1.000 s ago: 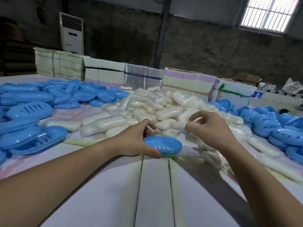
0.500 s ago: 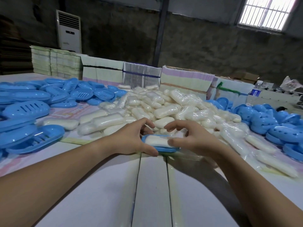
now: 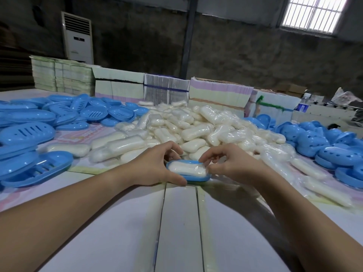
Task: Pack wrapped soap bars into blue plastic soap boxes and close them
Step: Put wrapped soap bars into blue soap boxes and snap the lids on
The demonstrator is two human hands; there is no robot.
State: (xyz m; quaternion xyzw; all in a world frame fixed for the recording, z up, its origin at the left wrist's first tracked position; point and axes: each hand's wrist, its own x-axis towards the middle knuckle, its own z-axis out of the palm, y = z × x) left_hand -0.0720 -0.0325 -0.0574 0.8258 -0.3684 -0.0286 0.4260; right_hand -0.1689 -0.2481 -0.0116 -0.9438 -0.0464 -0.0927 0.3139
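Observation:
A blue soap box base [image 3: 196, 177] rests on the white table in front of me, and a wrapped white soap bar [image 3: 187, 169] lies in it. My left hand [image 3: 157, 165] grips the base at its left end, thumb along the near rim. The fingertips of my right hand [image 3: 229, 163] pinch the soap bar's right end. Behind them lies a big heap of wrapped soap bars [image 3: 196, 130]. Blue box lids and bases [image 3: 35, 132] are piled at the left, more blue box halves [image 3: 334, 148] at the right.
Stacks of flat cartons [image 3: 216, 95] line the table's far edge behind the soap heap. A white standing air conditioner [image 3: 77, 36] is at the back wall. A water bottle [image 3: 302, 107] stands at the far right. Bare white table boards [image 3: 176, 232] lie between my forearms.
My right hand took a wrapped soap bar from the heap, brought it left and laid it in the blue base that my left hand holds.

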